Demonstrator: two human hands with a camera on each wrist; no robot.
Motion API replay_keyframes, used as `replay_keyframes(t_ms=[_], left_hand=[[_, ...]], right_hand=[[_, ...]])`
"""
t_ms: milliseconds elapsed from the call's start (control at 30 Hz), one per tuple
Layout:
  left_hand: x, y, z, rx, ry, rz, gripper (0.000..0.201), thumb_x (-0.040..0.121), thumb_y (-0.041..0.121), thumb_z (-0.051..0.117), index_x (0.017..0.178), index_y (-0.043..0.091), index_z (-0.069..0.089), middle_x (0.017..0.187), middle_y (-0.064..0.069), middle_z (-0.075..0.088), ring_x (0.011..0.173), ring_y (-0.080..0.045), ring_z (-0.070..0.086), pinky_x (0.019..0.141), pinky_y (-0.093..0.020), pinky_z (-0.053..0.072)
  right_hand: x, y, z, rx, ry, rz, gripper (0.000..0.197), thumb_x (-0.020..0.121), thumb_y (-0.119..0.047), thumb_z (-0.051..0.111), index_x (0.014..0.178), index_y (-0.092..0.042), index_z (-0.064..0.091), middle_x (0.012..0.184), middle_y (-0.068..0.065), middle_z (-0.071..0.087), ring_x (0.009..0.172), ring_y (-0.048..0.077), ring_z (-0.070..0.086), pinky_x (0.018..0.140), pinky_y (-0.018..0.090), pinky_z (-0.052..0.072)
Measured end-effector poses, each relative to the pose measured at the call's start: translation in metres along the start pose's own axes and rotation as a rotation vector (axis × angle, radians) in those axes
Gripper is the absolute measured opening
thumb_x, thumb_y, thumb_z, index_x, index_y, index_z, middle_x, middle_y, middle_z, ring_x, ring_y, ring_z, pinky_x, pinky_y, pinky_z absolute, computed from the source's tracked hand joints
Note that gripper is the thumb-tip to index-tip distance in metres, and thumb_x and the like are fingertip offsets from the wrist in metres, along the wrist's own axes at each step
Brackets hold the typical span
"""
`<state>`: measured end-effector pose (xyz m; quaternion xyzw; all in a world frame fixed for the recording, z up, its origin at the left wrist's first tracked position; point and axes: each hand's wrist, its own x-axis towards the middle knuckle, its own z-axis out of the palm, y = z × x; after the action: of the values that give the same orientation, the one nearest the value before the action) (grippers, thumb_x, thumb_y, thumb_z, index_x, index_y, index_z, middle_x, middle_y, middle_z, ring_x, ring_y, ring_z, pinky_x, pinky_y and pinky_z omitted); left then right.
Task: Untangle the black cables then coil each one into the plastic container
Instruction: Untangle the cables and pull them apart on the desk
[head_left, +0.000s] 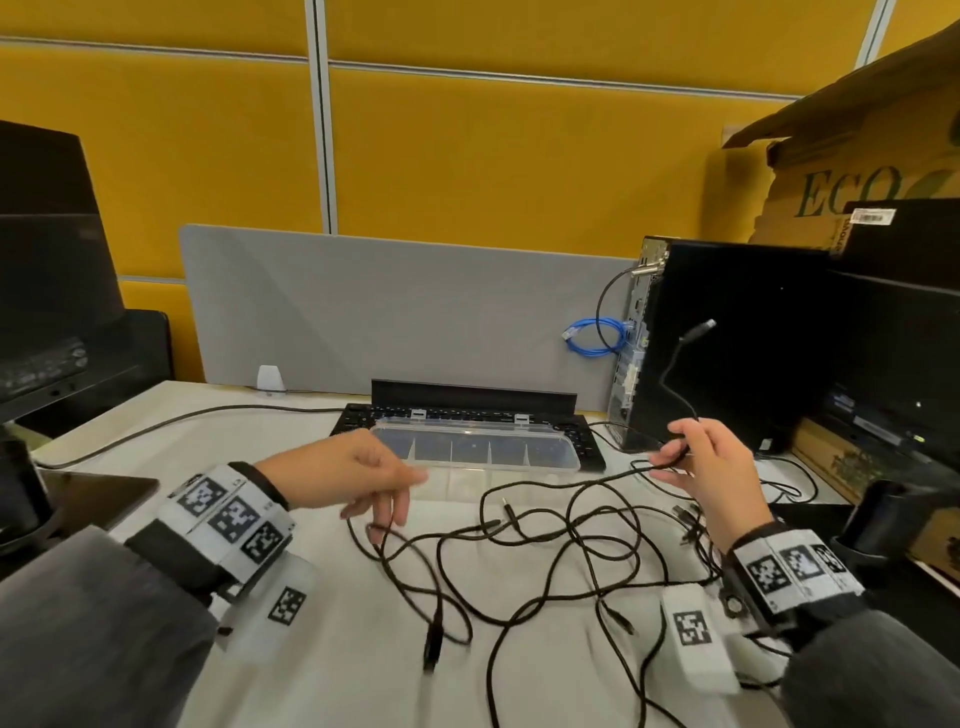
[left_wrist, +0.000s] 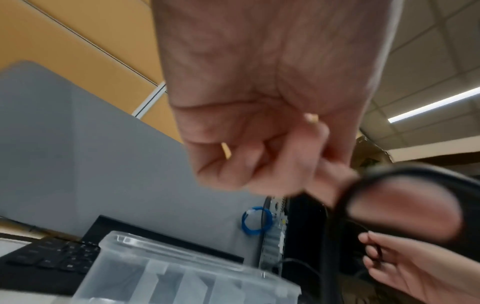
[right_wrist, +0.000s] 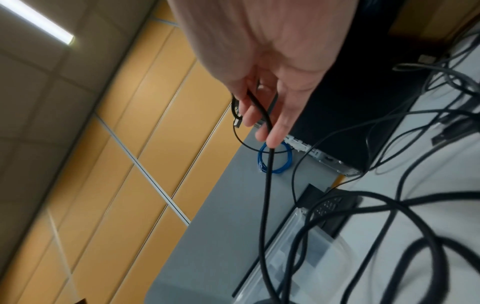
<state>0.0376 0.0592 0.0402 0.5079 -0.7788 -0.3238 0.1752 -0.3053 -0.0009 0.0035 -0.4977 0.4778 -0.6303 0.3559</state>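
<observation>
Several black cables (head_left: 545, 545) lie tangled on the white table, in front of the clear plastic container (head_left: 519, 470) with its row of compartments. My left hand (head_left: 384, 499) hovers over the left side of the tangle. Its fingers are curled, and in the left wrist view a blurred black cable loop (left_wrist: 384, 181) hangs over one finger. My right hand (head_left: 675, 452) is raised at the right and pinches one black cable (right_wrist: 267, 164). That cable's plug end (head_left: 704, 326) sticks up above the hand. The container (left_wrist: 182, 277) also shows below my left hand (left_wrist: 259, 164).
A black keyboard (head_left: 467, 413) lies behind the container, against a grey divider (head_left: 389, 312). A black PC tower (head_left: 727, 343) with a blue cable coil (head_left: 597, 338) stands at the right, with monitors at the far left (head_left: 47, 260) and the right (head_left: 904, 338). A cardboard box (head_left: 857, 171) sits behind.
</observation>
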Motion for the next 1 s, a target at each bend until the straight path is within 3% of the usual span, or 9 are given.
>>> replay_keyframes(t_ms=[67, 167, 300, 433, 500, 633, 800, 900, 1000], left_hand=[[0.007, 0.001, 0.011, 0.253, -0.023, 0.003, 0.016, 0.087, 0.044, 0.057, 0.088, 0.031, 0.066, 0.089, 0.013, 0.069, 0.071, -0.003, 0.057, 0.066, -0.015, 0.043], [0.024, 0.009, 0.045, 0.368, -0.082, -0.058, 0.046, 0.082, 0.051, 0.061, 0.123, 0.037, 0.045, 0.115, 0.02, 0.055, 0.102, -0.003, 0.052, 0.088, -0.021, 0.044], [0.042, 0.019, 0.072, 0.329, -0.202, -0.087, 0.031, 0.093, 0.039, 0.05, 0.117, 0.02, 0.055, 0.087, 0.009, 0.063, 0.07, -0.002, 0.053, 0.069, -0.018, 0.043], [0.048, 0.035, 0.05, 0.113, 0.131, -0.003, 0.029, 0.098, 0.03, 0.041, 0.097, 0.017, 0.067, 0.065, 0.022, 0.045, 0.05, 0.012, 0.046, 0.048, -0.007, 0.033], [0.049, 0.042, 0.038, -0.014, 0.276, 0.046, 0.03, 0.098, 0.029, 0.042, 0.093, 0.015, 0.069, 0.053, 0.014, 0.037, 0.036, 0.002, 0.038, 0.039, -0.01, 0.027], [0.051, 0.05, 0.028, -0.191, 0.404, 0.122, 0.031, 0.097, 0.031, 0.044, 0.091, 0.019, 0.072, 0.053, 0.003, 0.025, 0.039, -0.004, 0.022, 0.04, -0.011, 0.023], [0.047, 0.058, 0.021, -0.469, 0.4, 0.193, 0.029, 0.096, 0.031, 0.044, 0.093, 0.021, 0.072, 0.052, 0.006, 0.026, 0.046, -0.008, 0.023, 0.043, -0.017, 0.024], [0.04, 0.062, 0.018, -0.547, 0.401, 0.245, 0.029, 0.096, 0.029, 0.043, 0.097, 0.018, 0.071, 0.051, 0.007, 0.026, 0.045, -0.007, 0.023, 0.043, -0.014, 0.026], [0.033, 0.064, 0.014, -0.607, 0.42, 0.283, 0.031, 0.096, 0.029, 0.042, 0.099, 0.016, 0.069, 0.051, 0.005, 0.024, 0.045, -0.009, 0.021, 0.043, -0.014, 0.027]], right_hand=[[-0.001, 0.0, 0.002, 0.04, 0.013, 0.012, 0.014, 0.097, -0.015, 0.043, 0.092, -0.016, 0.056, 0.072, 0.01, 0.057, 0.077, 0.026, 0.064, 0.062, 0.029, 0.057], [-0.005, -0.002, 0.007, 0.083, -0.01, -0.006, 0.012, 0.097, -0.016, 0.043, 0.099, -0.016, 0.055, 0.072, 0.009, 0.059, 0.076, 0.025, 0.066, 0.066, 0.031, 0.058], [-0.006, -0.005, 0.006, -0.007, -0.093, -0.05, 0.015, 0.098, -0.016, 0.042, 0.1, -0.014, 0.057, 0.077, 0.008, 0.061, 0.08, 0.022, 0.066, 0.07, 0.032, 0.057], [0.006, 0.002, -0.006, -0.443, -0.056, -0.089, 0.02, 0.093, -0.013, 0.05, 0.113, -0.016, 0.053, 0.102, 0.011, 0.052, 0.088, 0.019, 0.055, 0.061, 0.026, 0.052], [0.006, 0.002, -0.005, -0.414, 0.004, -0.079, 0.024, 0.089, -0.008, 0.056, 0.107, -0.018, 0.043, 0.095, 0.012, 0.045, 0.076, 0.02, 0.054, 0.055, 0.029, 0.052], [-0.017, -0.01, 0.016, -0.197, -0.176, -0.049, 0.02, 0.09, -0.001, 0.052, 0.086, -0.019, 0.043, 0.08, 0.01, 0.052, 0.058, 0.019, 0.055, 0.059, 0.037, 0.054], [-0.05, -0.011, 0.047, -0.614, -0.691, -0.194, 0.023, 0.094, -0.033, 0.048, 0.116, -0.033, 0.043, 0.114, -0.01, 0.058, 0.104, 0.003, 0.054, 0.084, 0.022, 0.045], [-0.051, -0.012, 0.061, -0.821, -0.663, -0.246, 0.047, 0.088, -0.049, 0.052, 0.13, -0.038, 0.034, 0.123, -0.011, 0.049, 0.112, 0.004, 0.044, 0.09, 0.022, 0.039], [-0.048, -0.013, 0.07, -0.871, -0.536, -0.338, 0.038, 0.085, -0.052, 0.055, 0.119, -0.037, 0.044, 0.108, -0.014, 0.058, 0.1, 0.004, 0.047, 0.087, 0.026, 0.043]])
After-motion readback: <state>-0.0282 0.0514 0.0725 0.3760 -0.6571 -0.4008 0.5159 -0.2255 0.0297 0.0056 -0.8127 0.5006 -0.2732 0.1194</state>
